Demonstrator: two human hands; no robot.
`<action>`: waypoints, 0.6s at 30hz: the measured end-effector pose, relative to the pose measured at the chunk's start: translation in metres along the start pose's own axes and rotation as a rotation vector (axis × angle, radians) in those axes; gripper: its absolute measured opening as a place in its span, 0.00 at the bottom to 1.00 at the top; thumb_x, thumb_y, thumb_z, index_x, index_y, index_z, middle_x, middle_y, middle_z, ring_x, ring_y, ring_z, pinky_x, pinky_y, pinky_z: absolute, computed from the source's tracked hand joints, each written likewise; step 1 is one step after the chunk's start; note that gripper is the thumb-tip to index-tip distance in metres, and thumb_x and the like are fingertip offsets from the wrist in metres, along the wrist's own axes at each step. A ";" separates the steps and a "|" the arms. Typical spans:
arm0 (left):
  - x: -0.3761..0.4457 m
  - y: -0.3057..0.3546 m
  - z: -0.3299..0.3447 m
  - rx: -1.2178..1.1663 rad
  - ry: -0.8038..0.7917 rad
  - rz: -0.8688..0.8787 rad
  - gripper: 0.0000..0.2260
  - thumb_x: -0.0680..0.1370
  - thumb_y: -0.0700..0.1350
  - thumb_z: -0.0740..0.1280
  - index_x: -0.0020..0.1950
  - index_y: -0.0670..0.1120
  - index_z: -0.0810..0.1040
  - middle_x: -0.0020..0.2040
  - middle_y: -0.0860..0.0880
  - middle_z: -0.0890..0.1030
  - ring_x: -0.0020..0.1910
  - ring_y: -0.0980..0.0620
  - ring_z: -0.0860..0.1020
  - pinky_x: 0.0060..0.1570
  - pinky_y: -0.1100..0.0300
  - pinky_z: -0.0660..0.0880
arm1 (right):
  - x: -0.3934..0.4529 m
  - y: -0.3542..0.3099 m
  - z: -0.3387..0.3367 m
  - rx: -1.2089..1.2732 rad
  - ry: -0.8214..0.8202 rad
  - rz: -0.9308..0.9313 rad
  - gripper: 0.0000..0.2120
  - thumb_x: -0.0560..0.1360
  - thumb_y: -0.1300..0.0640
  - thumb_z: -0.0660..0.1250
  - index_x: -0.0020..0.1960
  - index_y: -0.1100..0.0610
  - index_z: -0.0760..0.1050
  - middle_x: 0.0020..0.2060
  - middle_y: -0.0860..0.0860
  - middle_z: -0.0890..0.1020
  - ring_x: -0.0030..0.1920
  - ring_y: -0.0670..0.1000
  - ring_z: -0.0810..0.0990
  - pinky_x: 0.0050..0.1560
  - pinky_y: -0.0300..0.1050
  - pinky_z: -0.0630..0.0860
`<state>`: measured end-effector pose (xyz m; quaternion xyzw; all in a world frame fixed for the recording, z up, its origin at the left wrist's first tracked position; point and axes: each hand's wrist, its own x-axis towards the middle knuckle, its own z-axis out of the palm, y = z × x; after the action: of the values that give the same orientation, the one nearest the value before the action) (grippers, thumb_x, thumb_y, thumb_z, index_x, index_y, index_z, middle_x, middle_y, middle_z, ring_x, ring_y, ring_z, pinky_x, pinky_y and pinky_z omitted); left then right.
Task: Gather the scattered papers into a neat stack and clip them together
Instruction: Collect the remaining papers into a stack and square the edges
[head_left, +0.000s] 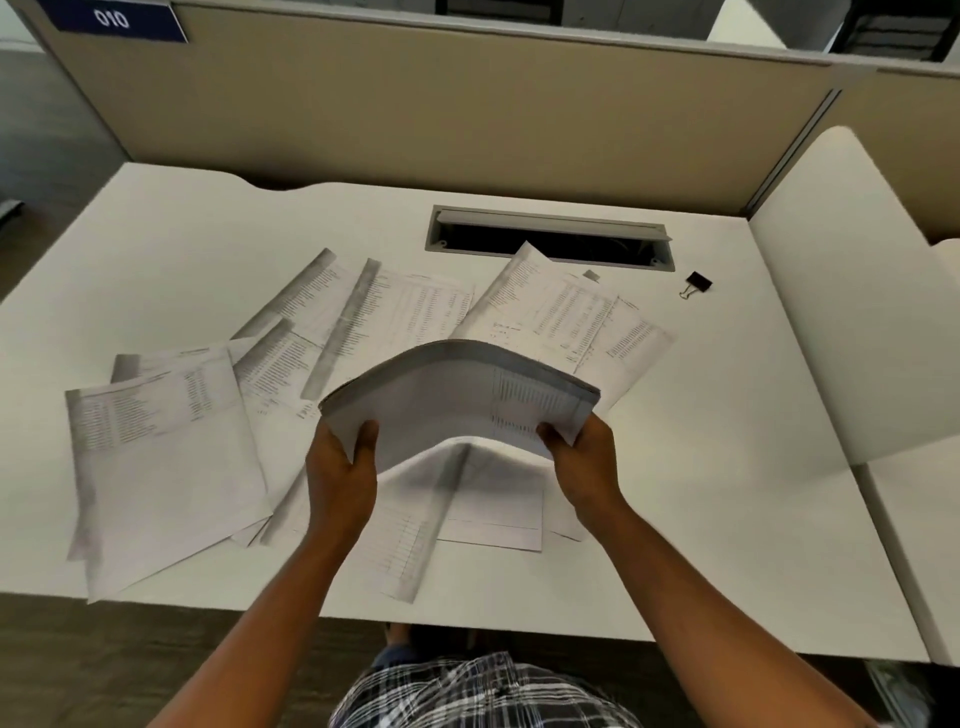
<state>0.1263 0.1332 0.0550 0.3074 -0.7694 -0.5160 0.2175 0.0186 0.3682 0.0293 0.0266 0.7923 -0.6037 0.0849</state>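
Papers in a thick stack (457, 395) are held up above the desk (701, 467), bowed upward in the middle. The left hand (340, 470) grips its near left corner, thumb on top, and the right hand (584, 462) pinches the near right corner the same way. Under and beyond the stack, loose sheets (166, 452) lie scattered and overlapping across the desk. Farther back on the right sits a black binder clip (697, 284), apart from the sheets, near the cable slot (550, 236).

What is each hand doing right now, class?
Left hand: closed on the left edge of the paper stack, held above the desk.
Right hand: closed on the stack's right edge.
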 end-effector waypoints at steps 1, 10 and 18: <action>-0.001 -0.002 -0.001 -0.013 -0.008 0.008 0.20 0.79 0.47 0.67 0.69 0.45 0.69 0.59 0.49 0.77 0.57 0.50 0.75 0.58 0.50 0.77 | -0.001 0.002 0.001 0.010 -0.005 -0.005 0.23 0.76 0.63 0.73 0.69 0.54 0.74 0.61 0.49 0.82 0.62 0.50 0.80 0.62 0.47 0.80; -0.006 -0.010 0.007 -0.058 -0.056 -0.076 0.15 0.80 0.45 0.66 0.66 0.49 0.71 0.57 0.50 0.78 0.55 0.49 0.77 0.55 0.53 0.78 | -0.012 0.002 0.005 -0.059 0.038 -0.036 0.18 0.78 0.62 0.71 0.67 0.59 0.75 0.57 0.51 0.81 0.57 0.51 0.80 0.55 0.40 0.79; -0.012 -0.029 0.019 -0.105 -0.049 -0.245 0.11 0.80 0.45 0.66 0.62 0.49 0.75 0.54 0.50 0.81 0.54 0.48 0.79 0.51 0.55 0.77 | -0.023 0.024 0.015 -0.014 0.000 0.027 0.20 0.77 0.60 0.73 0.67 0.53 0.74 0.57 0.49 0.81 0.58 0.50 0.80 0.51 0.31 0.79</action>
<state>0.1299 0.1454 0.0207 0.3746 -0.7032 -0.5855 0.1498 0.0465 0.3614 0.0059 0.0368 0.7959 -0.5971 0.0930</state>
